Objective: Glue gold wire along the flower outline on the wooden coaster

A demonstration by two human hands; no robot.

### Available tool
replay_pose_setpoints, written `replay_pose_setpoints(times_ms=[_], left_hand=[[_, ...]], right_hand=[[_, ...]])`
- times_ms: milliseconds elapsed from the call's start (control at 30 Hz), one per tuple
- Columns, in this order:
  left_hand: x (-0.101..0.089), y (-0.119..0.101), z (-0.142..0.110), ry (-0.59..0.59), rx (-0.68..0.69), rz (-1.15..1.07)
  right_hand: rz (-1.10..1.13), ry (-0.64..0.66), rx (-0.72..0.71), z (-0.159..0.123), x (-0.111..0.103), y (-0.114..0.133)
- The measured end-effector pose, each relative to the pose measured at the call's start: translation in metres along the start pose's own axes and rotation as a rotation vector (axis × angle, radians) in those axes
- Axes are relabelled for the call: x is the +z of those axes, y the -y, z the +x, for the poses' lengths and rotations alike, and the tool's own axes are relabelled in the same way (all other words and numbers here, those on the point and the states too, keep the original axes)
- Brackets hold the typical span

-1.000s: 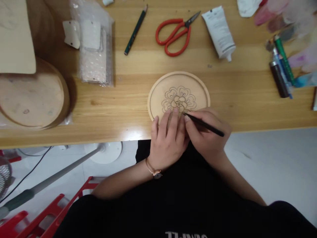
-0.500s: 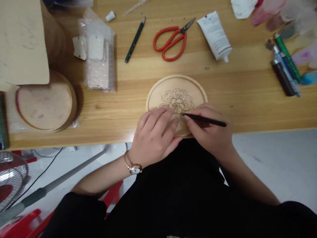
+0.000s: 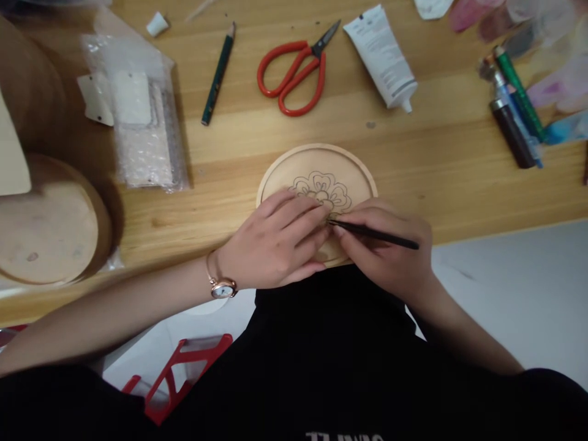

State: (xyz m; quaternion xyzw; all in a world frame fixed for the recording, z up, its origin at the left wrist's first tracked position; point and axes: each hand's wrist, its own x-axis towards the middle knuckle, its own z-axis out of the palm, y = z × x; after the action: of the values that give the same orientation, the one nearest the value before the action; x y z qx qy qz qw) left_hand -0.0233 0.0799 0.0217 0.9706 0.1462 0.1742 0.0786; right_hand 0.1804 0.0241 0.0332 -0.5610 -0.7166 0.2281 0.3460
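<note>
A round wooden plate (image 3: 275,175) with a raised rim lies at the table's front edge, against my black top. On its face is a flower (image 3: 324,181) drawn in dark lines, its lower part hidden by my hands. My left hand (image 3: 282,242), a watch on its wrist, rests flat over the plate's left side with its fingers stretched out. In my right hand (image 3: 390,254) is a slim black pen (image 3: 379,234), pinched near its tip. That tip meets the plate among the petal lines, close beside my left fingertips.
Behind the plate lie red-handled scissors (image 3: 298,79), a white tube (image 3: 382,58) and a dark green pencil (image 3: 219,73). Bagged pale tags (image 3: 142,122) and a round wooden piece (image 3: 50,220) sit at left. Several pens (image 3: 514,125) lie at right. A red stool (image 3: 184,373) stands below.
The view has shifted, so the left-side items sit further left. My left hand covers more of the flower, and the left forearm has swung outward. The pen remains on the plate.
</note>
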Motion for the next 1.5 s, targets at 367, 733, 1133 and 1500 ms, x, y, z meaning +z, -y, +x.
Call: replay_pose_setpoints(times_ms=[367,733,1133,1500], left_hand=[[0.0040,0.0018,-0.0026,0.033,-0.048,-0.077],[0.0017,0.0030,-0.0003,0.117,-0.103,-0.175],[0.0033,0.0030,-0.0032,0.018,-0.019,-0.052],[0.0039,0.0037,-0.0025,-0.027,-0.004,-0.047]], right_hand=[[-0.068,-0.012,0.011,-0.0005,-0.0001,0.0015],[-0.083,-0.035,-0.006,-0.0018,0.0020,0.0002],[-0.062,-0.011,-0.003,0.0000,0.0012,0.0013],[-0.008,0.041,0.035,0.0056,-0.0029,0.0026]])
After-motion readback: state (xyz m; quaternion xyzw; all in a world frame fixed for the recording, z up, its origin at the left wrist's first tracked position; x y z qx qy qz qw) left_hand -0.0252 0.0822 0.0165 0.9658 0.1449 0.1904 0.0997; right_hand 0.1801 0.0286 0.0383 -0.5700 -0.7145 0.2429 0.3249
